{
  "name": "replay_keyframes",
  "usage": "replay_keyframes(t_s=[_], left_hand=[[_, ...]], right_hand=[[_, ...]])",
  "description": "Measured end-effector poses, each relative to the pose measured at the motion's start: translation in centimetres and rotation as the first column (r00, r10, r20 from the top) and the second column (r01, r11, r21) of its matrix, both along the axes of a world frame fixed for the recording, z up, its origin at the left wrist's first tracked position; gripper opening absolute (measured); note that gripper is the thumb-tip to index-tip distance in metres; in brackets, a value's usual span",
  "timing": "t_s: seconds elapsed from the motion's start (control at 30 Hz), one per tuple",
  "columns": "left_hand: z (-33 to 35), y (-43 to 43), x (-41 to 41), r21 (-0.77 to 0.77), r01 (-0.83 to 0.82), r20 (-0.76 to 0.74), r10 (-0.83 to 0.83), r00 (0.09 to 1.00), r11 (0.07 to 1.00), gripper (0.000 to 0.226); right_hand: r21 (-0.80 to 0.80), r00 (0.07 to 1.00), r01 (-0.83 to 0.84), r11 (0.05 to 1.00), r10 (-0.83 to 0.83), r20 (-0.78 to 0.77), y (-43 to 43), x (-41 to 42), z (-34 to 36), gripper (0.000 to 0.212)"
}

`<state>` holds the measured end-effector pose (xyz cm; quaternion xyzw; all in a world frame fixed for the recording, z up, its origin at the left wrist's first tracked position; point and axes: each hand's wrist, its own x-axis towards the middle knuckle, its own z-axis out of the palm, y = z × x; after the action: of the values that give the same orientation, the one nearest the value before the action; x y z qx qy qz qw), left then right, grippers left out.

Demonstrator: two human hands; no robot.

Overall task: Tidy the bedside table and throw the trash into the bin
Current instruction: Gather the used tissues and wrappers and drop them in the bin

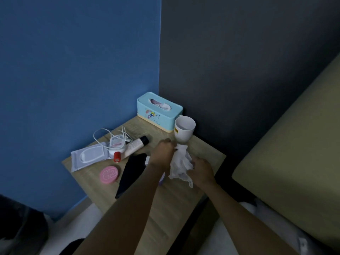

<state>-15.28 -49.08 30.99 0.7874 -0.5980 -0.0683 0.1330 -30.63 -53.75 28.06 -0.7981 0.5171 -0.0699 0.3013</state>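
Note:
A crumpled white tissue (180, 163) hangs between both hands just above the wooden bedside table (185, 199). My left hand (162, 153) pinches its upper edge, and my right hand (201, 171) grips its right side. Behind them, a white mug (184, 128) stands by a light blue tissue box (159, 111) in the back corner. To the left lie a black flat object (131, 173), a pink round case (109, 174), a wipes pack (88, 159), a cream tube (136, 145), a small red-capped item (117, 157) and a white cable (108, 134). No bin is in view.
A blue wall stands at the left and a dark grey wall behind the table. A bed with an olive mattress (294, 153) lies close on the right. A small purple thing (161, 180) peeks out under my left forearm. A dark shape (20, 227) sits at the lower left.

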Motion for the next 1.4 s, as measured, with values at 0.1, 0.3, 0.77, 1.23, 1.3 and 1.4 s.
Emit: replay_keyframes(t_s=[0.1,0.3,0.77,1.23,1.3,1.4], left_hand=[[2.5,1.0,1.1,-0.099,-0.103,-0.075,0.096,0.993,0.990,0.029],[8.5,5.3,3.8,-0.217,-0.304,-0.223,0.256,0.941,0.928,0.017],[16.8,28.3,14.0,-0.388,-0.591,-0.185,0.569,0.801,0.707,0.030],[6.4,52.0,21.2,-0.233,-0.876,-0.208,0.858,0.469,0.422,0.020],[3.2,53.2,22.8,-0.189,-0.898,-0.225,0.872,0.434,0.398,0.018],[-1.7,54.1,25.0,-0.104,-0.911,-0.210,0.887,0.411,0.398,0.020]], right_hand=[[-0.038,1.000,0.012,0.999,-0.012,0.009,0.3,0.6,2.1,0.034],[-0.118,0.993,-0.040,0.992,0.053,0.106,1.6,4.6,7.4,0.008],[-0.277,0.871,-0.367,0.888,0.432,0.233,18.4,18.9,17.3,0.021],[-0.104,0.647,-0.748,0.655,0.756,0.104,40.2,31.1,9.1,0.012],[-0.082,0.623,-0.774,0.628,0.778,0.080,41.8,33.5,6.4,0.012],[-0.053,0.593,-0.802,0.595,0.804,0.055,43.0,36.6,2.5,0.014]])
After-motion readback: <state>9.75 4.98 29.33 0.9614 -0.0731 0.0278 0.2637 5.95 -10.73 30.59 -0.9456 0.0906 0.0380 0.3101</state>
